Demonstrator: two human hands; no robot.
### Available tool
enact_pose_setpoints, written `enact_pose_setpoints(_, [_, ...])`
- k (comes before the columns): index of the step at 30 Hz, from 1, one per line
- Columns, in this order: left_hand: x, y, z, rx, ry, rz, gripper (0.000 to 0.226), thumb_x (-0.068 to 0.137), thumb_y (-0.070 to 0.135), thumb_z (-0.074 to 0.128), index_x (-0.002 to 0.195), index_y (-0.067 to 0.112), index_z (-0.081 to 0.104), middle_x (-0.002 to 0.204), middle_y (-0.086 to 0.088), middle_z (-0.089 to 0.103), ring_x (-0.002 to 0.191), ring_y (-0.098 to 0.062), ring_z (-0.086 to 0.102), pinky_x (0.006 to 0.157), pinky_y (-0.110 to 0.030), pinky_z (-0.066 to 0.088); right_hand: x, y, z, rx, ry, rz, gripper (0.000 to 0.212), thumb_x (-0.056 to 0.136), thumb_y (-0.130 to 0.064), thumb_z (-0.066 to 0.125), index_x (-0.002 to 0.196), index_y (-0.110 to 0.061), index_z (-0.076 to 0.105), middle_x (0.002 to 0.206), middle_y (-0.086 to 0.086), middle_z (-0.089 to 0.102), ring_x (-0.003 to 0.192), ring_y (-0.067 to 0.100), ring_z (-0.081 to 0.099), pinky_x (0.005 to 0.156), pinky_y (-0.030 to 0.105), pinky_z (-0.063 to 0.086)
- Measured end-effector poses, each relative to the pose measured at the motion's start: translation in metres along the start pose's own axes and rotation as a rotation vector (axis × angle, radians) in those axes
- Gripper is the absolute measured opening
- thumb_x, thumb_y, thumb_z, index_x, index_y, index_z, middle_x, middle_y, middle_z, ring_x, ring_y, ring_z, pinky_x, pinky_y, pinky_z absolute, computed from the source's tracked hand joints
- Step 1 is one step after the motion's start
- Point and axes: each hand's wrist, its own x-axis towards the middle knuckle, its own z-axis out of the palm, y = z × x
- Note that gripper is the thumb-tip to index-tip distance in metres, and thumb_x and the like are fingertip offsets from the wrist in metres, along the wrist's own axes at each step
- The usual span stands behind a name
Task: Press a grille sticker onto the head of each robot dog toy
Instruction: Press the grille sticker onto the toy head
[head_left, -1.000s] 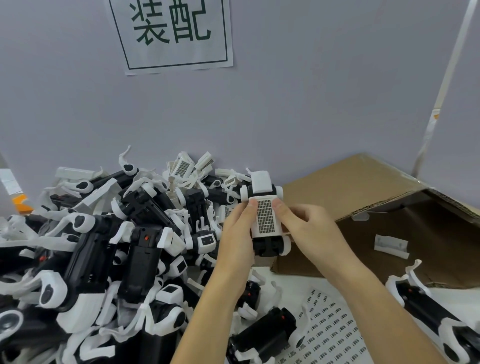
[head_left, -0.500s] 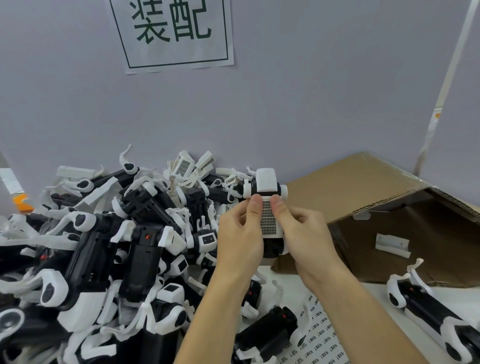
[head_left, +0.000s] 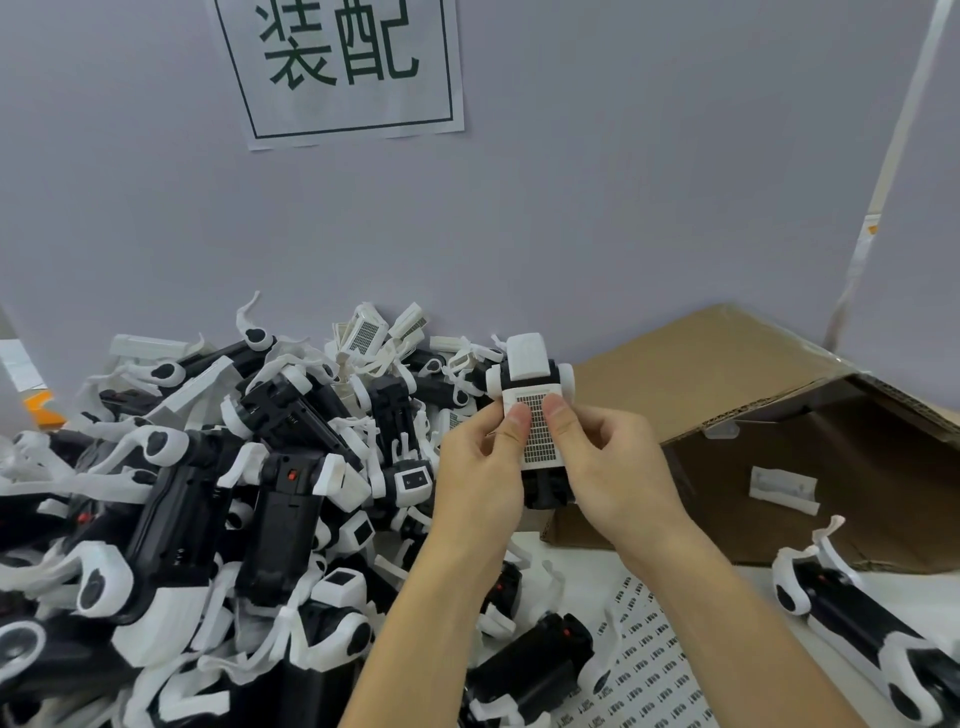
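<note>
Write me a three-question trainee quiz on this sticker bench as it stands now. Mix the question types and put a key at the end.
1. True or false: both thumbs press on the grille sticker on the held toy.
2. Multiple choice: the cardboard box lies (A) to the right of the hands, (B) on top of the toy pile, (C) under the wall sign.
3. Fill in: the sticker sheet lies on the table below the ____ forearm.

Key: 1 true, the left hand and right hand both grip the toy; 2 A; 3 right.
</note>
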Motion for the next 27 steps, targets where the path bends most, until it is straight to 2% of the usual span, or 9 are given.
enact_pose_setpoints(4, [0.001, 0.003, -0.001, -0.046, -0.001, -0.077, 0.03, 0.104, 0.025, 0.051, 0.104, 0.008, 0.075, 0.096, -0.021, 0.075, 0.093, -0.036, 0.072, 0.084, -0.059, 0.058, 0.001, -0.003, -0.005, 0.011, -0.059, 0.057, 0.029, 0.099, -0.04, 0.055, 0.099, -0.021, 0.078, 0.09, -0.001, 0.079, 0.086, 0.012, 0.076, 0.071, 0.026, 0.06])
enact_pose_setpoints(7, [0.002, 0.007, -0.007, -0.153, -0.111, -0.149, 0.035, 0.09, 0.034, 0.059, 0.107, 0.007, 0.073, 0.092, -0.014, 0.077, 0.085, -0.028, 0.075, 0.067, -0.045, 0.063, 0.0, -0.007, -0.012, 0.011, -0.183, 0.084, 0.028, 0.1, -0.035, 0.055, 0.117, -0.022, 0.074, 0.104, -0.004, 0.078, 0.101, 0.011, 0.073, 0.089, 0.03, 0.059])
enact_pose_setpoints(8, [0.001, 0.008, -0.009, -0.169, -0.159, -0.146, 0.038, 0.086, 0.032, 0.061, 0.112, 0.007, 0.072, 0.097, -0.015, 0.076, 0.089, -0.03, 0.075, 0.069, -0.045, 0.062, -0.001, -0.009, -0.014, 0.005, -0.201, 0.074, 0.028, 0.101, -0.031, 0.055, 0.121, -0.022, 0.072, 0.108, -0.005, 0.078, 0.105, 0.01, 0.072, 0.093, 0.03, 0.058])
enact_pose_setpoints(11, [0.0, 0.007, -0.01, -0.102, -0.184, -0.073, 0.036, 0.092, 0.014, 0.059, 0.127, 0.007, 0.065, 0.116, -0.019, 0.072, 0.111, -0.034, 0.069, 0.098, -0.059, 0.052, -0.002, -0.013, -0.016, 0.002, -0.171, 0.061, 0.026, 0.103, -0.025, 0.055, 0.122, -0.02, 0.072, 0.11, -0.005, 0.077, 0.108, 0.009, 0.071, 0.097, 0.033, 0.055])
enact_pose_setpoints(16, [-0.001, 0.004, -0.009, -0.084, -0.141, -0.048, 0.03, 0.098, 0.006, 0.055, 0.125, 0.01, 0.067, 0.115, -0.018, 0.073, 0.111, -0.035, 0.069, 0.1, -0.059, 0.05, -0.004, -0.012, -0.01, -0.076, -0.111, -0.004, 0.018, 0.102, -0.026, 0.057, 0.104, -0.035, 0.072, 0.098, -0.014, 0.078, 0.096, 0.001, 0.072, 0.086, 0.024, 0.056])
enact_pose_setpoints(19, [0.001, 0.006, -0.013, -0.155, -0.176, -0.068, 0.039, 0.082, 0.02, 0.066, 0.119, 0.011, 0.072, 0.108, -0.02, 0.074, 0.1, -0.036, 0.073, 0.086, -0.051, 0.058, -0.001, -0.012, -0.01, 0.009, -0.133, 0.038, 0.018, 0.101, -0.03, 0.058, 0.106, -0.029, 0.076, 0.1, -0.009, 0.079, 0.098, 0.007, 0.074, 0.087, 0.029, 0.058])
enact_pose_setpoints(22, [0.003, 0.005, -0.013, -0.138, -0.191, -0.063, 0.042, 0.08, 0.029, 0.064, 0.116, 0.009, 0.073, 0.102, -0.017, 0.075, 0.093, -0.031, 0.073, 0.077, -0.045, 0.059, -0.002, -0.014, -0.009, 0.145, -0.107, 0.122, 0.038, 0.093, -0.049, 0.057, 0.096, -0.02, 0.081, 0.096, 0.003, 0.08, 0.092, 0.018, 0.076, 0.081, 0.037, 0.062])
enact_pose_setpoints(25, [0.001, 0.003, -0.007, -0.116, -0.108, -0.035, 0.045, 0.083, 0.039, 0.061, 0.111, 0.004, 0.074, 0.099, -0.019, 0.076, 0.088, -0.033, 0.074, 0.07, -0.043, 0.062, -0.003, -0.01, -0.004, 0.106, -0.022, 0.057, 0.043, 0.084, -0.056, 0.059, 0.084, -0.019, 0.082, 0.087, 0.002, 0.08, 0.084, 0.015, 0.077, 0.068, 0.027, 0.062])
enact_pose_setpoints(27, [0.0, 0.001, -0.004, -0.096, -0.063, 0.006, 0.047, 0.083, 0.039, 0.06, 0.11, 0.003, 0.074, 0.1, -0.022, 0.075, 0.091, -0.035, 0.073, 0.076, -0.046, 0.061, -0.004, -0.009, -0.001, 0.066, 0.022, 0.001, 0.042, 0.083, -0.055, 0.058, 0.079, -0.019, 0.081, 0.081, 0.0, 0.079, 0.076, 0.013, 0.077, 0.06, 0.021, 0.058])
